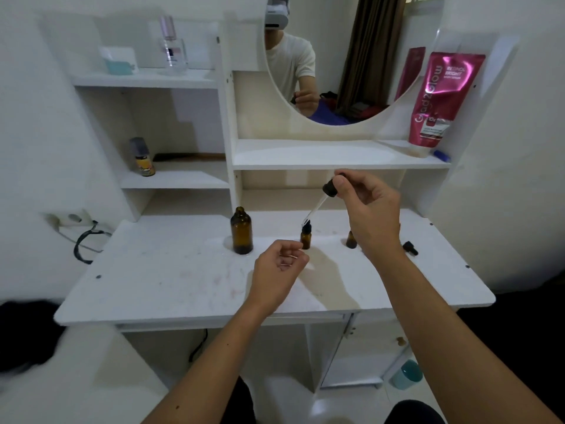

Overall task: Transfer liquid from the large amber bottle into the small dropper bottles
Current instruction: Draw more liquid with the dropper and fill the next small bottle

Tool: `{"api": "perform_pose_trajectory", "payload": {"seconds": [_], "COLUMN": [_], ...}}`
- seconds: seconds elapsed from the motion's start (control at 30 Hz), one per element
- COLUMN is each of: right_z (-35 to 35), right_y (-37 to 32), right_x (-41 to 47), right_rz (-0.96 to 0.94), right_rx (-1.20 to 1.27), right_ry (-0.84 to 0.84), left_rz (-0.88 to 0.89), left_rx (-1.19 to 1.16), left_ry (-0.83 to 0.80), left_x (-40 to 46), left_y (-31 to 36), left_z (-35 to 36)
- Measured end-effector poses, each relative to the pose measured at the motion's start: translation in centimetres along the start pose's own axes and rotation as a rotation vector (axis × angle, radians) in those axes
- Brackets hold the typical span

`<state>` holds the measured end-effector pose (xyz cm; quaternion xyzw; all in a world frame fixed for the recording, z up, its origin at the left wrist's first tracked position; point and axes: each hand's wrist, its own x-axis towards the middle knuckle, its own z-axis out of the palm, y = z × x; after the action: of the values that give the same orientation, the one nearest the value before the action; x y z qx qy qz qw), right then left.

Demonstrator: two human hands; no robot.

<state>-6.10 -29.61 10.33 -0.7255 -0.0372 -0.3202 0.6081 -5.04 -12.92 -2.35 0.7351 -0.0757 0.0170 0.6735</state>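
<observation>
The large amber bottle (241,231) stands uncapped on the white desk (171,280), left of centre. A small amber dropper bottle (305,237) stands in the middle. A second small bottle (351,240) is partly hidden behind my right wrist. My right hand (370,206) pinches the black bulb of a glass dropper (318,205), tilted, with its tip at the mouth of the middle small bottle. My left hand (279,270) hovers loosely curled just in front of that bottle, holding nothing. A black dropper cap (410,248) lies to the right.
Shelves rise behind the desk with a pink pouch (440,96), a perfume bottle (172,47) and a small can (142,157). A round mirror (333,56) hangs above. A cable and socket (76,228) sit at the left edge.
</observation>
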Motion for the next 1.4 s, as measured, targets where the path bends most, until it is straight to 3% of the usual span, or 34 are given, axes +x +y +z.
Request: {"api": "perform_pose_trajectory", "payload": {"seconds": [0.47,0.77,1.4], "right_z": [9.8,11.7,14.5], "right_y": [-1.2,-0.6,2.0], "right_x": [1.0,1.5,1.3], "right_rz": [0.022,-0.01,0.016], "right_rx": [0.076,0.009,-0.205], "right_ry": [-0.127,-0.167,-0.359], "left_rz": [0.014,-0.002,0.03], "left_rx": [0.165,0.133,0.186], "left_ry": [0.325,0.24,0.262], "left_x": [0.9,2.8,3.4], "left_y": [-0.7,-0.6,-1.3], "left_z": [-10.7,-9.9,-9.9]}}
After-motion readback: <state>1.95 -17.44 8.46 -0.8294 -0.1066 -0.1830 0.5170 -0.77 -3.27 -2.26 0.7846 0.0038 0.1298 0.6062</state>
